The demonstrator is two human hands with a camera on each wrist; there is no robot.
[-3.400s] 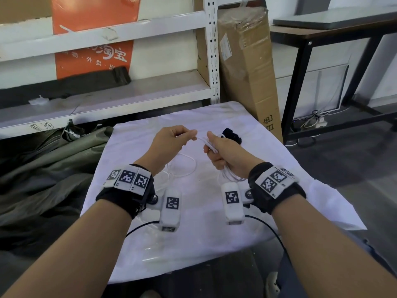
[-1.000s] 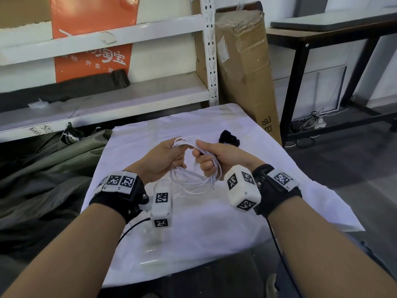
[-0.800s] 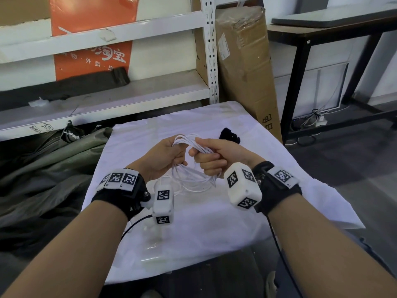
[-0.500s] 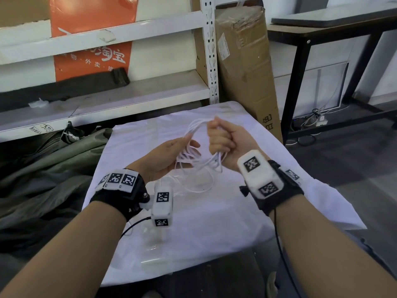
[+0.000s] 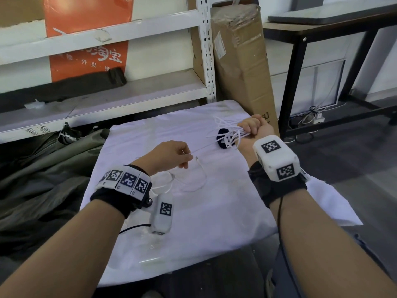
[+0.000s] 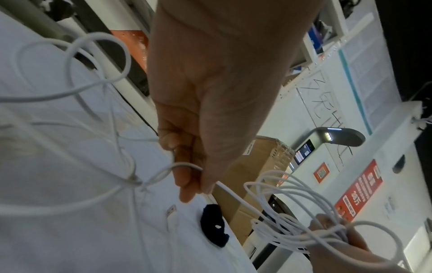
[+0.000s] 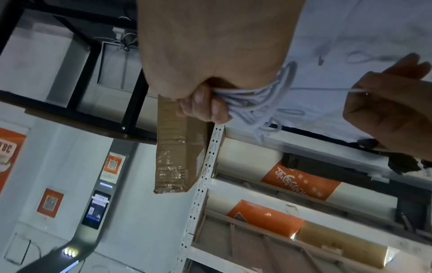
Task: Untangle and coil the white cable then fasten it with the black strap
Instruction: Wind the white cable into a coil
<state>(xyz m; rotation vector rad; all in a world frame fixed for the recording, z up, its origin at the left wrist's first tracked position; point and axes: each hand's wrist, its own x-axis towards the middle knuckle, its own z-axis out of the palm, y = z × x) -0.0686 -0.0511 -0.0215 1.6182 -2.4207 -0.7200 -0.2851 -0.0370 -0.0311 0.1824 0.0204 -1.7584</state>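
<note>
My right hand [image 5: 253,127] grips a bundle of several loops of the white cable [image 5: 231,134] at the far right of the table, raised above the cloth. My left hand [image 5: 171,155] pinches a single strand of that cable [image 6: 233,194], which runs taut to the bundle [image 7: 252,103]. Loose cable [image 5: 189,179] still lies in curls on the cloth below my left hand, with a connector end [image 6: 171,212] free. The black strap [image 5: 222,138] lies on the cloth just under the bundle, and in the left wrist view the strap [image 6: 214,227] sits beyond my fingers.
The table is covered by a white cloth [image 5: 214,211]. A tall cardboard box [image 5: 240,61] leans behind its far right corner. White shelving [image 5: 107,93] runs along the back, grey fabric [image 5: 43,179] lies at the left, and a black-legged desk [image 5: 300,61] stands to the right.
My right hand has carried the cable bundle up and away to the far right. My left hand let go of the loops and now pinches one strand pulled straight between the hands.
</note>
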